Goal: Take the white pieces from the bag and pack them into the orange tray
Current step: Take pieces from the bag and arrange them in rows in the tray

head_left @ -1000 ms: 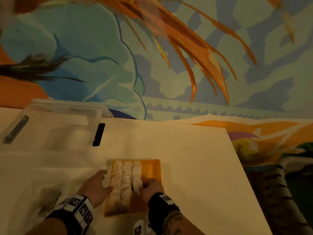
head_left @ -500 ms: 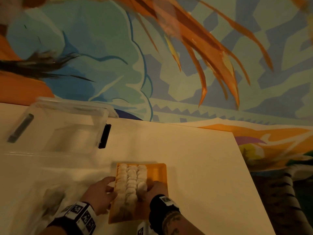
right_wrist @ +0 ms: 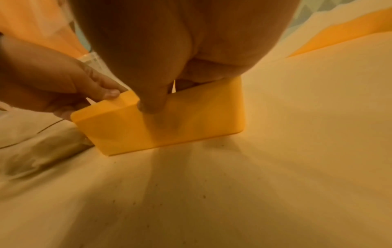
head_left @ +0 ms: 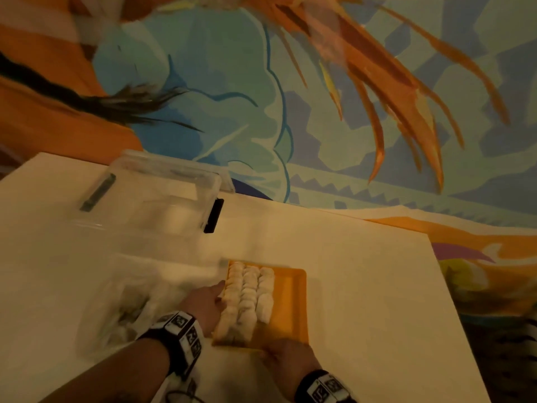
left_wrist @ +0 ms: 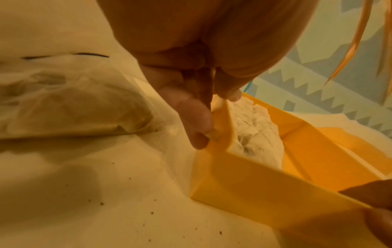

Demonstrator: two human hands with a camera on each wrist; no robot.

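The orange plastic tray [left_wrist: 250, 189], low in the middle of the head view, looks smooth with a soft shine on its walls. The lumpy white pieces [head_left: 247, 298] in it look soft, wrinkly and matt, like dough. At the left of the left wrist view, the thin see-through plastic bag [left_wrist: 70, 104] is crinkled and a little shiny. The pale flat table top [right_wrist: 275, 167] looks smooth and matt, with tiny dark specks. In the upper left of the table, the clear hard plastic box [head_left: 162, 199] looks glossy, with a black plastic clip [head_left: 213, 215].

No readable text; only square coded markers on the wristbands [head_left: 186, 330].
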